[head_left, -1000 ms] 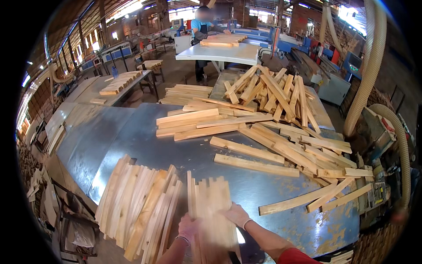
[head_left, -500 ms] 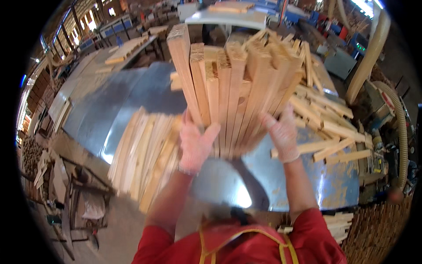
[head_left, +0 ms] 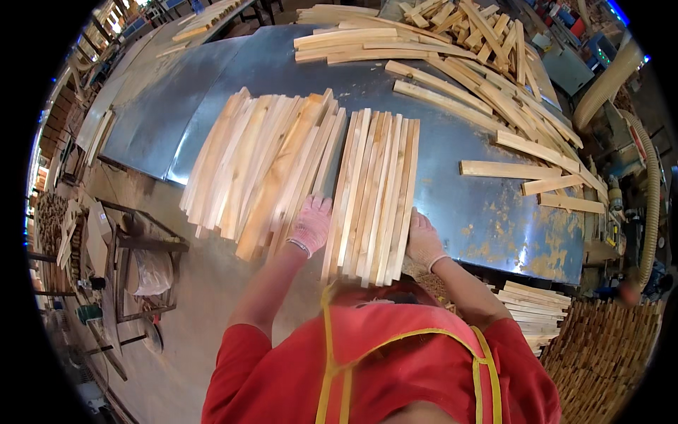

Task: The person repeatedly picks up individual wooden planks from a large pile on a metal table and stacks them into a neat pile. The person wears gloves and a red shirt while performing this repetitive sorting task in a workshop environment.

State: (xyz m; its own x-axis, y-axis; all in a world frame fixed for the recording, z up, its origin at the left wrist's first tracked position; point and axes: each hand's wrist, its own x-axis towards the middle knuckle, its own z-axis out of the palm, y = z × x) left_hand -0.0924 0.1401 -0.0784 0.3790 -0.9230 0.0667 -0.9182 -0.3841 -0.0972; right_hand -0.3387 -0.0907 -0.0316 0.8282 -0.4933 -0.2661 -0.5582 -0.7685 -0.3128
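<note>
A bundle of wooden strips (head_left: pixel 374 198) lies flat on the metal table, its near ends jutting over the front edge toward me. My left hand (head_left: pixel 311 225), in a pale pinkish glove, is at its left side with curled fingers, in the narrow gap beside a wider row of wooden strips (head_left: pixel 247 169). Gloved too, my right hand (head_left: pixel 425 240) presses the bundle's right side near the front, fingers bent against the outer strip. Between them the two hands hold the bundle. Its underside is hidden.
Loose wooden strips (head_left: pixel 487 92) lie scattered and heaped across the back and right of the metal table (head_left: pixel 233 78). A metal-framed stand (head_left: pixel 145 244) is at the left. Stacked wood (head_left: pixel 600 346) is at the lower right, below a ribbed hose (head_left: pixel 650 212).
The bundle, held upright above the table half a second ago, now lies flat beside the left row. Both hands have come down and nearer to me with it.
</note>
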